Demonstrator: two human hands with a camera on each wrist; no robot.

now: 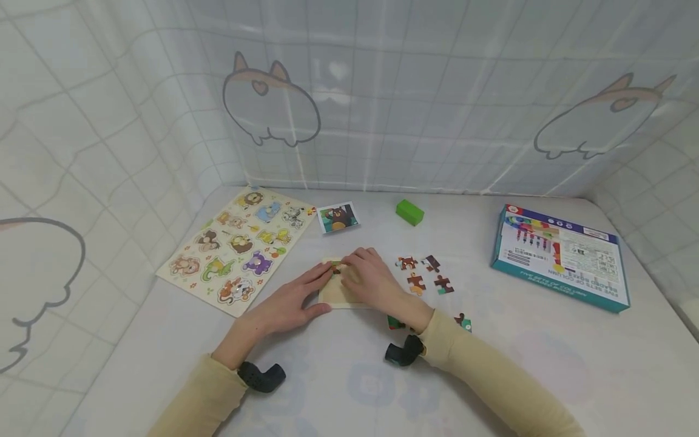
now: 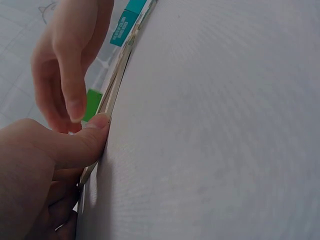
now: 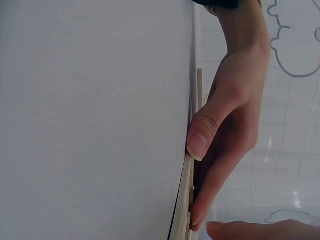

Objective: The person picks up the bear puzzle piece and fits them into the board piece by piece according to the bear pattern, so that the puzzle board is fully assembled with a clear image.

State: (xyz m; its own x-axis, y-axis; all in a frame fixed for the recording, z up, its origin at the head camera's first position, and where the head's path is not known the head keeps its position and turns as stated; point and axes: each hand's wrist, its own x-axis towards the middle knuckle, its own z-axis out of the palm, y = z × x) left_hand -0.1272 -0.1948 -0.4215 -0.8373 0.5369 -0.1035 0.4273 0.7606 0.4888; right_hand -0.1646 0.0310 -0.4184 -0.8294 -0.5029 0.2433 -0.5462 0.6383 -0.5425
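Observation:
A small pale wooden puzzle tray (image 1: 327, 297) lies flat on the table between both hands. My left hand (image 1: 286, 303) holds its left edge, the thumb at the near corner and the fingers along the far side; in the left wrist view that thumb (image 2: 95, 130) presses the tray's rim. My right hand (image 1: 374, 282) reaches over the tray, its fingertips bent down at the far left corner. Under them a bit of a brown and green jigsaw piece (image 1: 335, 267) shows. The right fingers (image 2: 72, 85) hide most of the contact, and no piece is visible between them.
Several loose jigsaw pieces (image 1: 416, 283) lie right of the tray, some partly under the right wrist. Behind it are a bear picture card (image 1: 338, 217) and a green block (image 1: 409, 212). An animal peg board (image 1: 191, 288) lies left, a flat teal box (image 1: 562, 258) right.

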